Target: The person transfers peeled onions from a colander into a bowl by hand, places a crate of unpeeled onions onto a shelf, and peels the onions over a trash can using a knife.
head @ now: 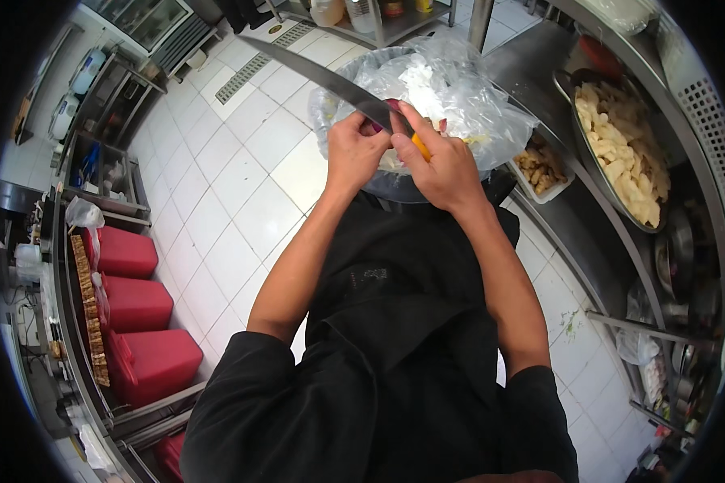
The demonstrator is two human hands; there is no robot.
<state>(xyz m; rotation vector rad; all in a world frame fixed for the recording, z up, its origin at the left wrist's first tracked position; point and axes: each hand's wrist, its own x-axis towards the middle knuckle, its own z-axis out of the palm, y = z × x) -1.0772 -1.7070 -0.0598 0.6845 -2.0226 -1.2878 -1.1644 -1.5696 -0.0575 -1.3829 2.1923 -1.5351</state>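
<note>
A chef's knife [320,73] with an orange handle [421,147] is in my right hand [447,166], its long blade pointing to the far left. My left hand [353,151] pinches a small purple piece [376,127], apparently red onion, close against the blade. More purple [393,104] shows past the blade near my right index finger; how far it extends is hidden by the blade and fingers. Both hands are above a round bin [393,188] lined with a clear plastic bag [489,121]. Scraps and something white [423,78] lie in the bag.
To the right, a steel counter [604,241] holds a large pan [625,151] of pale pieces and a white tub [542,169] of brown pieces. Red lidded bins [157,362] line the left side. A wire-legged steel shelf [393,24] stands ahead, beside a floor drain [241,78].
</note>
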